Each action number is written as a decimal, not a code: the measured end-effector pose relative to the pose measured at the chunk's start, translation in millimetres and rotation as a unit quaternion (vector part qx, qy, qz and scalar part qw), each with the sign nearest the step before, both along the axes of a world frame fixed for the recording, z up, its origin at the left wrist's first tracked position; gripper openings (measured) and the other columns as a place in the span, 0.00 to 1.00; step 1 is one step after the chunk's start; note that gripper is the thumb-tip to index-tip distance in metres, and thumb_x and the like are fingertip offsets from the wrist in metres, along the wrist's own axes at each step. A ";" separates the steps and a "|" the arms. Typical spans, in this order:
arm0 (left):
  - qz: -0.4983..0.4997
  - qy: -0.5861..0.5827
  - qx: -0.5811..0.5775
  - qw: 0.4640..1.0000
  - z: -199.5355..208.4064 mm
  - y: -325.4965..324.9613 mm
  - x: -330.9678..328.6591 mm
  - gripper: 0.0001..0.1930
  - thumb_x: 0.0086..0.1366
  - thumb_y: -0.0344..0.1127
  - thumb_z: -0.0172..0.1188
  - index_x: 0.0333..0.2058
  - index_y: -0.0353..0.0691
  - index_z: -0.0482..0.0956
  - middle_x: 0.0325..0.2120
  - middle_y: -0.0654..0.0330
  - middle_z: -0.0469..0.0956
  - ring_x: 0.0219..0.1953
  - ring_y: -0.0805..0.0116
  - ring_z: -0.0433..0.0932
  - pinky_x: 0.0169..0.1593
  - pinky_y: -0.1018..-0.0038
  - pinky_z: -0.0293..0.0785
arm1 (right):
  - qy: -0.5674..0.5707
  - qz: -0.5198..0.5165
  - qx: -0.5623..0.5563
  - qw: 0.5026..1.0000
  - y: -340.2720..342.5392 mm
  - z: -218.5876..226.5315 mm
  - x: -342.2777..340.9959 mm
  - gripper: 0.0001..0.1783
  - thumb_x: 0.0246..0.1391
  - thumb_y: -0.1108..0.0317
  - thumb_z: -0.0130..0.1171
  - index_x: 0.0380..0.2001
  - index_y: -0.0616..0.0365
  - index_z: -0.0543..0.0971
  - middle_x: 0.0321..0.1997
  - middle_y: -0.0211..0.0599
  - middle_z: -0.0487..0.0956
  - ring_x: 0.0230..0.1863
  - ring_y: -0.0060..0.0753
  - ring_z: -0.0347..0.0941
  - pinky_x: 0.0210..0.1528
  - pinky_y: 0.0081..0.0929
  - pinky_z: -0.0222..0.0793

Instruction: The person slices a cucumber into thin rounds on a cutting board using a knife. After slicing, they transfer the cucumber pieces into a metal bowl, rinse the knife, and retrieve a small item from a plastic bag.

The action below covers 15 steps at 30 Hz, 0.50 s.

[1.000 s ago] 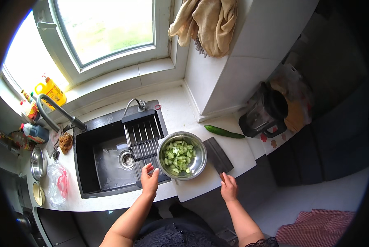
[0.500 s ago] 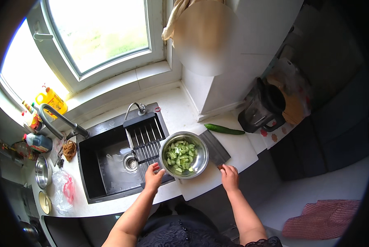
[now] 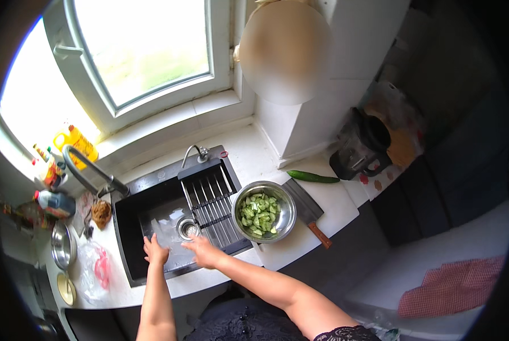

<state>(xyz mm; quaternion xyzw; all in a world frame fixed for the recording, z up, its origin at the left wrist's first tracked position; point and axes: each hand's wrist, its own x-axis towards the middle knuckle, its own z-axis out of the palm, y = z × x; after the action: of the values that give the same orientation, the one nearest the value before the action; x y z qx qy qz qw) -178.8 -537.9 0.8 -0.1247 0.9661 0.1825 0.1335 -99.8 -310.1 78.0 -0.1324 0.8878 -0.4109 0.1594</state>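
Note:
Both of my hands are over the black sink (image 3: 130, 250). My left hand (image 3: 156, 250) is above the basin with its fingers apart and nothing in it. Reaching across from the right, my right hand (image 3: 204, 252) has its fingers stretched out near the drain (image 3: 187, 228), also holding nothing. A steel bowl (image 3: 290, 213) of cut green cucumber pieces (image 3: 259, 214) stands right of the sink, beside the metal drying rack (image 3: 213, 199). Partly behind the bowl lies a cleaver (image 3: 301, 200), its brown wooden handle (image 3: 320, 235) sticking out past the counter's front edge.
A whole cucumber (image 3: 313, 177) lies behind the cleaver, near a blender (image 3: 359, 145). A tall faucet (image 3: 84, 173) and a small tap (image 3: 197, 153) rise behind the sink. Left of it are a plastic bag (image 3: 92, 273), a steel bowl (image 3: 63, 245) and bottles (image 3: 55, 203).
My right hand has let go of the cleaver's handle and swung left over the sink. My left hand has moved left, away from the bowl, to above the basin.

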 end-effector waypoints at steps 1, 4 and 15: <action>-0.032 0.136 0.106 0.984 -35.3 -28.6 -10.4 0.41 0.51 0.50 0.72 0.61 0.40 0.68 0.64 0.40 0.59 0.66 0.46 0.57 0.67 0.57 0.54 | -0.039 0.014 -0.085 0.996 -8.0 -6.1 -3.5 0.41 0.44 0.66 0.67 0.65 0.46 0.66 0.70 0.58 0.55 0.70 0.58 0.53 0.69 0.43 0.53; -0.011 0.153 0.230 0.961 -19.2 -12.1 -6.3 0.38 0.53 0.45 0.70 0.59 0.36 0.68 0.59 0.43 0.66 0.61 0.50 0.66 0.63 0.61 0.63 | -0.039 -0.008 -0.189 0.981 -15.1 4.3 6.4 0.43 0.46 0.61 0.67 0.67 0.47 0.63 0.71 0.60 0.54 0.72 0.58 0.49 0.72 0.43 0.48; 0.169 -0.291 0.824 0.456 -2.0 74.7 52.9 0.19 0.63 0.36 0.63 0.52 0.43 0.73 0.47 0.57 0.76 0.44 0.63 0.77 0.46 0.66 0.77 | 0.112 -0.453 -0.288 0.836 -32.4 30.9 19.6 0.08 0.47 0.66 0.58 0.31 0.55 0.73 0.24 0.42 0.77 0.28 0.47 0.76 0.33 0.41 0.72</action>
<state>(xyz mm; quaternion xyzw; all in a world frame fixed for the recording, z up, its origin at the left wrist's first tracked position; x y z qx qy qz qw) -125.8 -463.1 -1.1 -0.1632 0.2299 0.8655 0.4141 -80.2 -342.4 108.9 0.1994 0.7018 -0.6568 -0.1908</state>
